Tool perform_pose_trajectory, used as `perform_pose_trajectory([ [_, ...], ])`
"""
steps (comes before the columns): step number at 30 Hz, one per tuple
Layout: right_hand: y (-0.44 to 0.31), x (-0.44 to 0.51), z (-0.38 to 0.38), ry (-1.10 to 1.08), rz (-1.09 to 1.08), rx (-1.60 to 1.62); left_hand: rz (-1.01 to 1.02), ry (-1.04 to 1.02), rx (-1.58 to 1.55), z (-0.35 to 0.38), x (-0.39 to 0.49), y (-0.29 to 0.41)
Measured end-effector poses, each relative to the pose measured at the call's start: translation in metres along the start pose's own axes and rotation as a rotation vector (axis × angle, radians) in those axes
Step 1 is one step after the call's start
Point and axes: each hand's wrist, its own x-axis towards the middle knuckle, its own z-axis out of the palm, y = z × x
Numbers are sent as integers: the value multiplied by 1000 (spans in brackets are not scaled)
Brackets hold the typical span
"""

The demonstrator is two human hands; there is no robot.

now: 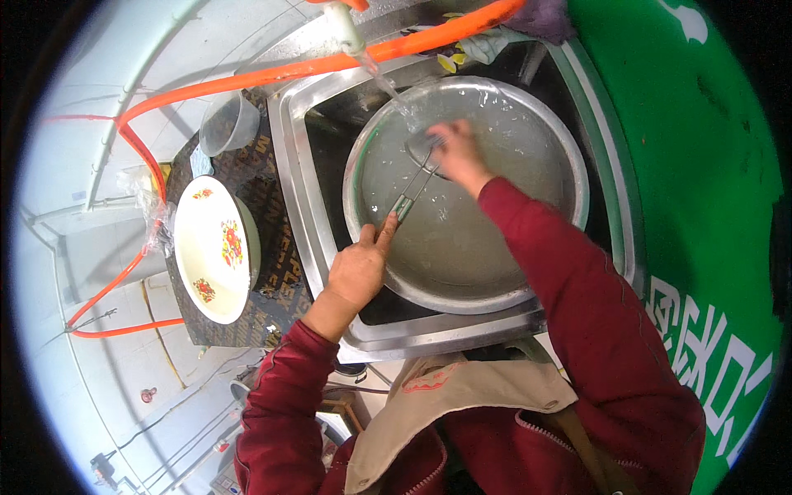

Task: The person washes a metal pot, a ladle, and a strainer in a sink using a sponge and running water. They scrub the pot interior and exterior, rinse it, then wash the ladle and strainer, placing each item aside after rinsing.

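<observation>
My left hand (365,263) grips the metal handle of a ladle or skimmer (416,185), its index finger laid along the handle. The round head tilts over the water in a large metal basin (470,308). At that head is my right hand (456,151), blurred, with a small grey pad (427,137) under its fingers; its exact kind is unclear. Water runs from a white tap (344,28) and falls close to the ladle's head. Cloudy water fills much of the basin, which sits in a stainless steel sink (433,340).
An orange hose (272,75) crosses above the sink's far side. On the dark board (275,247) at left are a white enamel basin (210,247) with flowers, tilted up, and a clear plastic bowl (232,124). Cloths (489,44) lie behind the sink. A green printed surface (693,185) borders the right.
</observation>
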Motion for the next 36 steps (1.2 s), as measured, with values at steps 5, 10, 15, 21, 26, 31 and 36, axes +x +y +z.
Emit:
perform_pose_trajectory([
  [5, -19, 14, 0, -174, -160, -200, 56, 50, 99, -3, -16, -15],
  [10, -38, 27, -14, -26, -107, 8, 92, 131, 186, -11, -31, -31],
  [15, -48, 28, -4, -212, -207, -206, 186, 162, 348, -11, -39, -45],
  [21, 39, 66, -13, -431, 585, 1065, 102, 327, 209, -2, -62, -59],
  [26, -28, 6, 27, 348, 279, 783, 40, 440, 38, 1, -43, -56],
  [31, -89, 1, -1, 459, -37, 352, 27, 403, -6, -3, -32, -43],
  [36, -77, 27, -21, 438, 346, 881, 59, 420, -37, -9, -31, -34],
])
